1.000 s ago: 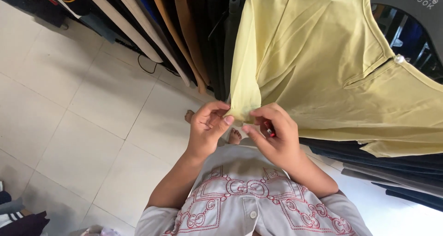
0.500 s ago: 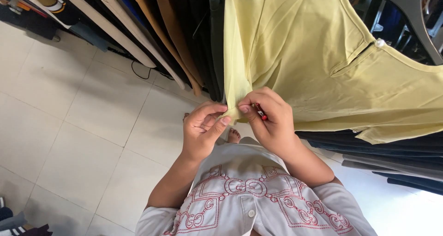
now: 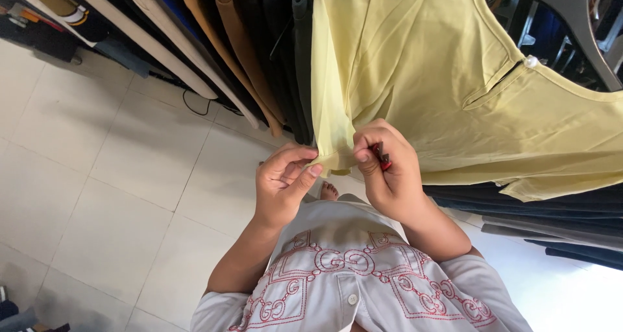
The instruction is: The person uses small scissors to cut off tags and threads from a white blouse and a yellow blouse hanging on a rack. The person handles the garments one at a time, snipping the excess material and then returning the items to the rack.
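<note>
Head view, looking down: pale yellow thin-fabric blouse (image 3: 415, 79) hangs on a dark rack among dark and tan garments (image 3: 259, 53), above a white tiled floor (image 3: 117, 176). Left hand (image 3: 283, 183) pinches the blouse's lower sleeve corner betw. thumb & forefinger. Right hand (image 3: 388, 170), just beside it, is closed round a small red-handled tool (image 3: 383, 157), prob. a thread snipper, tip at the same hem. Step in hand looks like trimming the hem edge; next move needs fabric held taut & blade kept off the cloth.

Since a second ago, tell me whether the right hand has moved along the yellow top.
Cannot tell: the camera shifted. The right hand still pinches the yellow top at its lower corner, beside the left hand.
</note>
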